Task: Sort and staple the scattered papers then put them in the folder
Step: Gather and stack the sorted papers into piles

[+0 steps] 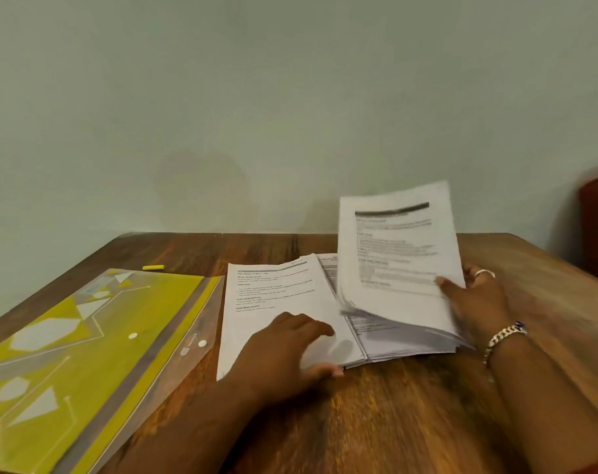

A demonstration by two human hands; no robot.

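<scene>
Head view showed the papers just right of the frame's centre: a flat sheet (277,302) lay nearest the folder, partly overlapping a thicker stack (403,340) to its right, both on the wooden bench (410,405). The right hand (475,299), a ring on one finger and a chain bracelet (504,336) at the wrist, had its grip closed on a raised sheaf of pages (396,248), thumb on the printed face and fingers behind, the sheaf tilted up off the stack and blurred. The left hand (287,347) rested on the flat sheet's lower part with fingers loosely spread and nearly straight, pinching nothing, its thumb at the sheet's near edge. At the lower left lay the folder (68,343), a clear plastic wallet with yellow patterning and white snap buttons, its right edge touching the flat sheet's left edge. Beyond the folder, toward the upper left of the bench, lay a small yellow object (153,267), too small to identify. A pale green wall (256,97) filled the upper frame.
</scene>
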